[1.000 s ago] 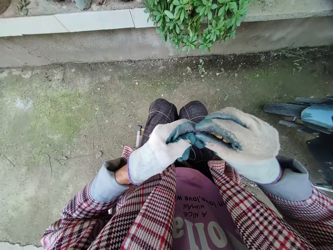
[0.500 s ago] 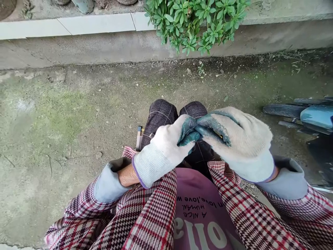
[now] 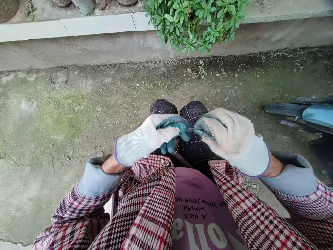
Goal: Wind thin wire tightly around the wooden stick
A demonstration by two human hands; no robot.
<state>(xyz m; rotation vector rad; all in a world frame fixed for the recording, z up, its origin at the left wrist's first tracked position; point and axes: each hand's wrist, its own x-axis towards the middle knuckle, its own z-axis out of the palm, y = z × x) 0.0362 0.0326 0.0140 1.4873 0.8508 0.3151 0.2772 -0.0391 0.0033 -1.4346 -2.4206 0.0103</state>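
White knit gloves with dark green coated fingers cover both hands, held over my knees. The fingers of my left hand (image 3: pixel 166 129) are closed in a pinch. A thin pale strand (image 3: pixel 177 148) curves out beneath them; whether it is wire or thread I cannot tell. Facing it, my right hand (image 3: pixel 227 140) is closed too, its fingertips pressed together just beside the left ones. A tiny greyish bit (image 3: pixel 190 130) shows between the two sets of fingertips, too small to name. What lies inside the right fingers is hidden.
Dark checked trousers (image 3: pixel 194 113) cover my knees below the hands. Ahead runs a low concrete ledge with white tiles (image 3: pixel 104 25), a leafy green plant (image 3: pixel 195 22) overhanging it. A blue wheeled thing (image 3: pixel 318 114) stands at the right on the mossy concrete ground (image 3: pixel 65 114).
My left hand has shifted left and its fingers have turned, opening a small gap from the right hand, where they touched before. My right hand has moved slightly left.
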